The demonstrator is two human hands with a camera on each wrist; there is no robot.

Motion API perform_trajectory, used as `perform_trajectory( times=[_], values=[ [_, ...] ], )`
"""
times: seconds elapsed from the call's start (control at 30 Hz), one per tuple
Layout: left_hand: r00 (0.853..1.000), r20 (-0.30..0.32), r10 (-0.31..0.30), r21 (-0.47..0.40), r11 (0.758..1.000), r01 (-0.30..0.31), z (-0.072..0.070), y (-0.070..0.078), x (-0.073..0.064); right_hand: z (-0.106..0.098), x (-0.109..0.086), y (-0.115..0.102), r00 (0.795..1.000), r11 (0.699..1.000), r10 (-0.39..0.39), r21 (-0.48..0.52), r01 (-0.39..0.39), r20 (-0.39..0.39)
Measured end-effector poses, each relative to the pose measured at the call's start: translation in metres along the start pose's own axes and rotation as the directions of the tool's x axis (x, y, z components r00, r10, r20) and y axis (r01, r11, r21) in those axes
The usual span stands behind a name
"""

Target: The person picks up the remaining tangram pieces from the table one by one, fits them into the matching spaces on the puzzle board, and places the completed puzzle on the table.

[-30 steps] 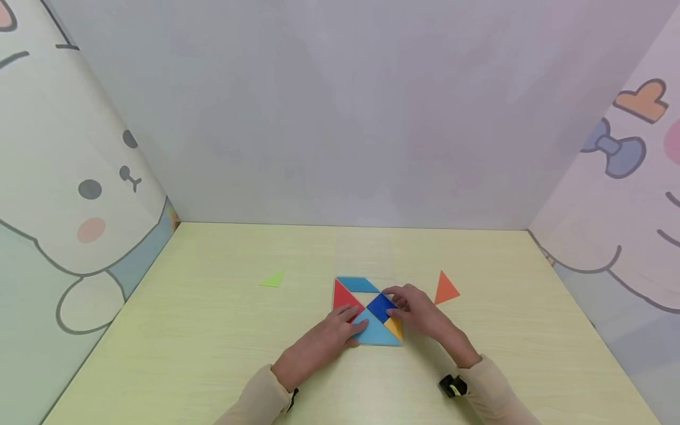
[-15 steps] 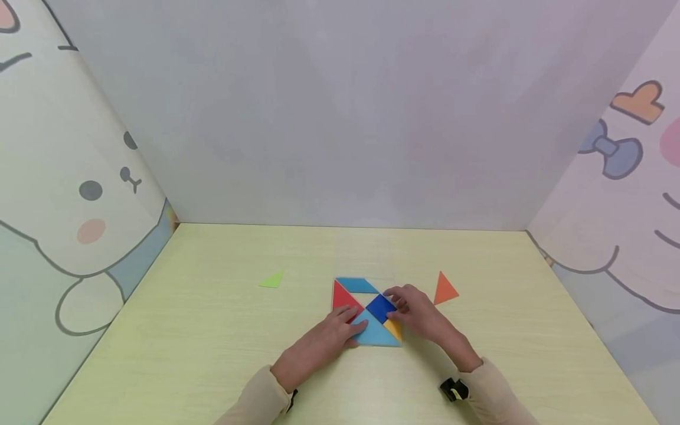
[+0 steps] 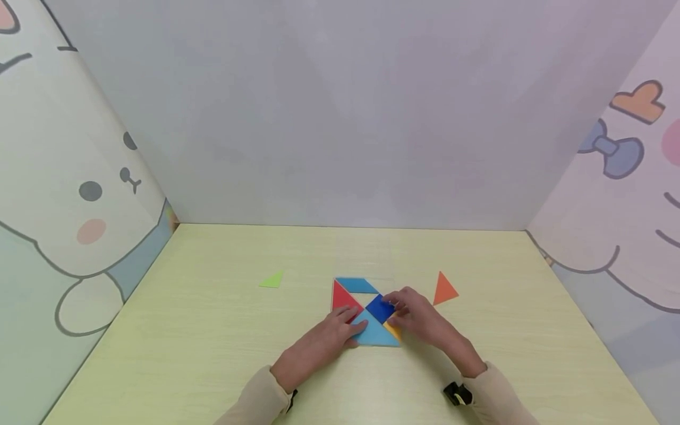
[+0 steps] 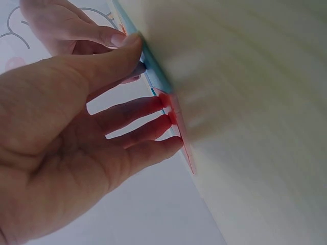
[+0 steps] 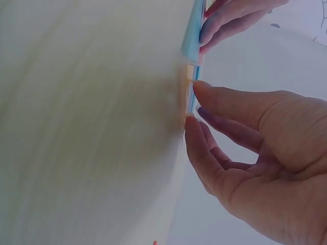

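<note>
I saw the left hand (image 3: 324, 336), fingers spread, on the red triangle (image 3: 342, 296) and light-blue triangle (image 3: 375, 334); I couldn't tell whether the right hand (image 3: 417, 314) pinched the blue square (image 3: 379, 309) or yellow piece (image 3: 394, 332) to their right. A sideways drag risked skewing both.

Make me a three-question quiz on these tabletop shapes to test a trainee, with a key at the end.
1. True or false: the green triangle lies apart from the blue parallelogram.

2. Which piece lies on its own toward the right of the head view?
A) dark blue square
B) orange triangle
C) yellow triangle

3. Name the two pieces that the left hand is touching.

Key
1. True.
2. B.
3. The red triangle and the light blue triangle.
</note>
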State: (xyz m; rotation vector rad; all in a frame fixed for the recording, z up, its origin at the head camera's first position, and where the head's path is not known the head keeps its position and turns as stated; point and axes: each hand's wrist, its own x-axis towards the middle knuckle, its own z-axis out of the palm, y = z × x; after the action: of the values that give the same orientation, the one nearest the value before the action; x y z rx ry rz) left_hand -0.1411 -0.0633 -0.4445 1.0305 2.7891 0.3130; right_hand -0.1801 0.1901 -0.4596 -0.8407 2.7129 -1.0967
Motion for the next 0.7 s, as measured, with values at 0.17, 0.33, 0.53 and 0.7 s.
perform_trajectory(
  times=[0.17,0.33,0.53,0.7],
  values=[
    [1.000,-0.008,0.009,0.003,1.000,-0.009,0.0012,-0.0002,-0.0007,0.0014,-0.0022,-0.0018,1.000,1.000,-0.012,0.004,0.012,0.001],
    [1.000,-0.008,0.010,-0.005,1.000,-0.010,0.0029,-0.0003,-0.0009,0.0026,-0.0040,-0.0037,1.000,1.000,-0.023,-0.011,0.022,-0.012],
    [1.000,-0.001,0.014,-0.029,0.999,-0.014,0.0015,-0.0014,-0.0012,0.0020,-0.0070,-0.0060,0.998,0.997,-0.061,-0.037,0.060,-0.006],
    [1.000,-0.007,0.022,-0.035,0.999,-0.022,-0.0014,-0.0021,-0.0014,0.0012,-0.0095,-0.0080,0.996,0.992,-0.085,-0.097,0.086,0.019]
  ],
)
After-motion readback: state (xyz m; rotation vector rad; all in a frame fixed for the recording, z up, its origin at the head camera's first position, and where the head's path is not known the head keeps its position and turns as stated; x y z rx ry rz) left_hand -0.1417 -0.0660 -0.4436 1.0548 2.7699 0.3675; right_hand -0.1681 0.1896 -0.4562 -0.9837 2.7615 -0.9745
